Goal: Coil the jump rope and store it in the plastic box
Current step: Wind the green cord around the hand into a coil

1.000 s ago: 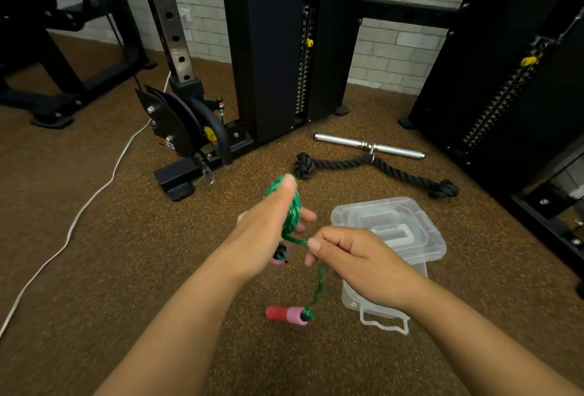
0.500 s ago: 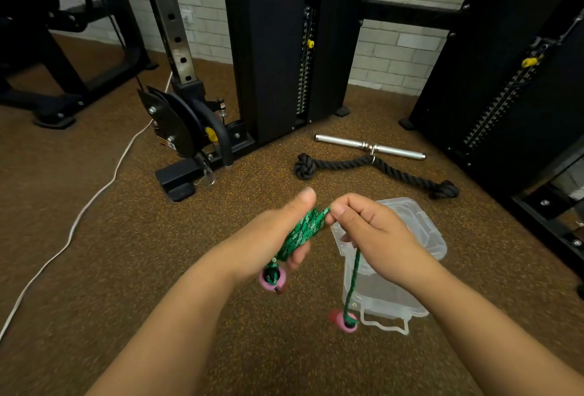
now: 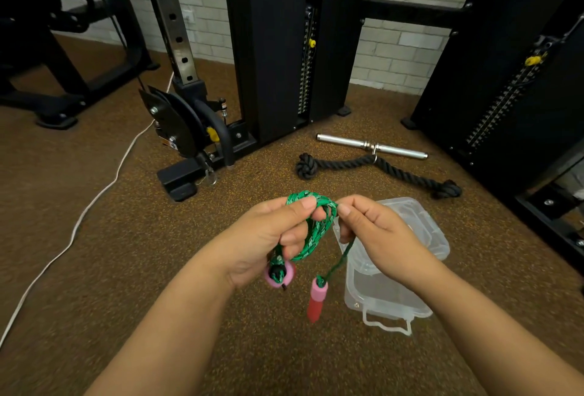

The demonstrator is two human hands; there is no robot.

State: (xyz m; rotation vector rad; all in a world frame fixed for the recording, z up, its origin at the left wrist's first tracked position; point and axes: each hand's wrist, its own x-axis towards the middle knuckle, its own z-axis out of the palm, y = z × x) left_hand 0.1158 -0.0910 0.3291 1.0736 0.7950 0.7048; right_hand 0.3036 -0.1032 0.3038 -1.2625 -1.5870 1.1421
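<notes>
The green jump rope (image 3: 313, 231) is wound in several loops around the fingers of my left hand (image 3: 268, 237), which grips the coil; one pink handle (image 3: 279, 274) sits at that palm's base. My right hand (image 3: 376, 231) pinches the rope at the top of the coil, just right of my left thumb. From it a single strand hangs down to the second handle (image 3: 317, 299), pink and red, dangling free above the floor. The clear plastic box (image 3: 395, 297) with its lid on stands on the floor just under and right of my right hand.
A black triceps rope (image 3: 376, 168) and a chrome bar (image 3: 371, 145) lie on the brown rubber floor beyond the box. Black cable-machine towers (image 3: 268, 48) stand behind and at right. A white cord (image 3: 79, 222) runs across the floor at left.
The loose end has shortened and its handle has risen off the floor. My right hand has moved up to the top of the coil, close against my left thumb.
</notes>
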